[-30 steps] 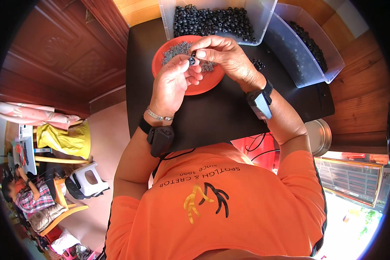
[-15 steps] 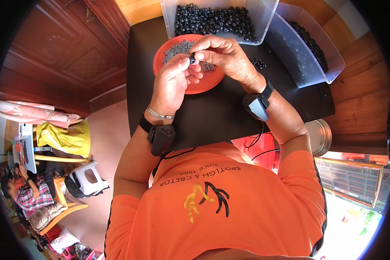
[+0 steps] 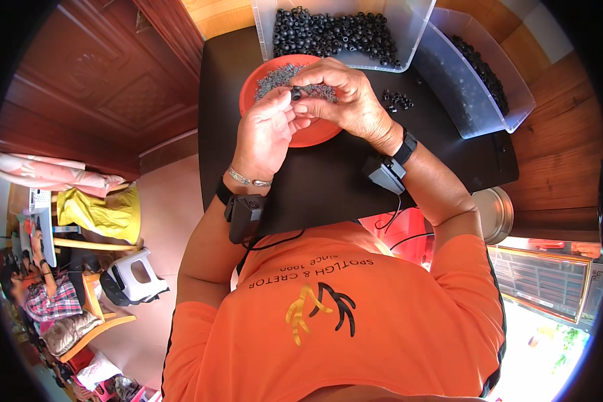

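Between both hands, upright black piece

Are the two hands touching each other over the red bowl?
Touching. The head view shows the left hand and right hand meeting at the fingertips around a small black piece, above the red bowl.

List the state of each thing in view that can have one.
left hand: grip pinching a small black ring
right hand: fingers on the same ring
red bowl: part full of small grey rings
near clear bin: open, holding black rings
far clear bin: open, holding black rings
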Demonstrator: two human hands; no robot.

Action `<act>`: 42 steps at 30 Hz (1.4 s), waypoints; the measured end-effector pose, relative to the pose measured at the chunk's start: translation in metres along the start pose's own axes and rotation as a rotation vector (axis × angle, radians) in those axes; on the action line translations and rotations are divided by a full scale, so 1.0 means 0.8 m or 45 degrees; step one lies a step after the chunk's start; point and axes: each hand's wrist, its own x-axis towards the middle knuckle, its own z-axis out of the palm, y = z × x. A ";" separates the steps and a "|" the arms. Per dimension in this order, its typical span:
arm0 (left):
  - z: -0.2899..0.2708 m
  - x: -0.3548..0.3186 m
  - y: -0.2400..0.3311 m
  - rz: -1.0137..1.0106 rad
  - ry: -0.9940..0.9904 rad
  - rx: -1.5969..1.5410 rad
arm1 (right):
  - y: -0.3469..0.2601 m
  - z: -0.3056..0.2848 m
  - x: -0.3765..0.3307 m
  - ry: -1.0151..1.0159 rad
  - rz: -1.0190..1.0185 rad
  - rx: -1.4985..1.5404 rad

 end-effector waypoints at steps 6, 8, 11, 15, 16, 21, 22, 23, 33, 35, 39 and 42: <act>-0.002 0.001 0.000 -0.019 -0.035 -0.004 | -0.005 0.001 0.000 0.057 -0.163 -0.331; -0.002 0.001 0.001 -0.015 -0.036 -0.005 | -0.006 0.001 0.000 0.067 -0.164 -0.329; 0.000 0.000 0.003 -0.002 -0.044 0.013 | -0.008 0.002 0.000 0.074 -0.200 -0.375; 0.000 0.000 0.003 0.026 -0.072 0.033 | -0.017 0.003 0.001 0.075 -0.224 -0.419; 0.000 0.000 0.003 0.025 -0.073 0.032 | -0.018 0.004 0.002 0.085 -0.229 -0.437; -0.001 0.001 0.003 0.046 -0.130 0.065 | -0.019 0.005 0.002 0.110 -0.266 -0.470; -0.001 0.001 0.002 0.047 -0.129 0.065 | -0.020 0.005 0.002 0.115 -0.280 -0.493; 0.000 0.000 0.002 0.058 -0.132 0.066 | -0.020 0.006 0.002 0.115 -0.279 -0.493; -0.004 -0.001 -0.002 0.096 -0.188 -0.021 | -0.018 0.019 -0.002 0.150 -0.374 -0.614; -0.010 0.003 -0.003 0.095 -0.247 0.030 | -0.016 0.022 -0.004 0.143 -0.330 -0.632; -0.003 0.001 -0.003 0.089 -0.172 -0.012 | -0.013 0.012 0.000 0.100 -0.290 -0.680; -0.002 -0.002 0.000 0.053 -0.040 0.081 | -0.024 -0.025 0.017 0.315 -0.319 -0.818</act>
